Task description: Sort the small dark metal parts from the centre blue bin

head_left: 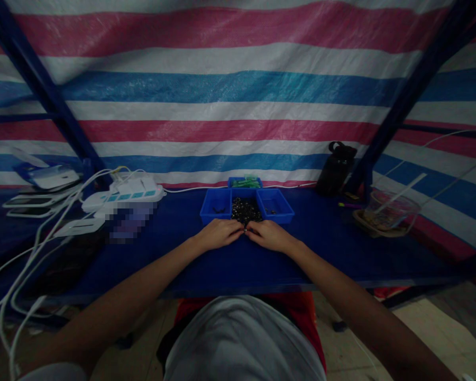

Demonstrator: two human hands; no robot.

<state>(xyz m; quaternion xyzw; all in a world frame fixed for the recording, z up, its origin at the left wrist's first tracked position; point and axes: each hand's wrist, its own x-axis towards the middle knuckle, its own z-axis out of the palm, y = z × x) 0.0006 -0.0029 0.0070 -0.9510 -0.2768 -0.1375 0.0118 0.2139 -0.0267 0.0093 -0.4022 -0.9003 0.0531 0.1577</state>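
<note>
My left hand (219, 233) and my right hand (268, 234) rest side by side on the blue table (325, 248), fingertips meeting just in front of a blue tray. Both hands have their fingers curled and pinched together on something too small to make out. The middle blue tray (245, 197) holds a heap of small dark parts (245, 209). A blue tray (214, 207) stands at its left and another (276, 205) at its right, each almost bare. Behind them a fourth blue tray (244, 182) holds green pieces.
A white power strip (122, 197) with white cables and several phones (35, 201) lie at the left. A dark bottle (335, 168) stands at the back right. A clear bowl (388, 211) with a straw sits at the right edge. Striped tarp hangs behind.
</note>
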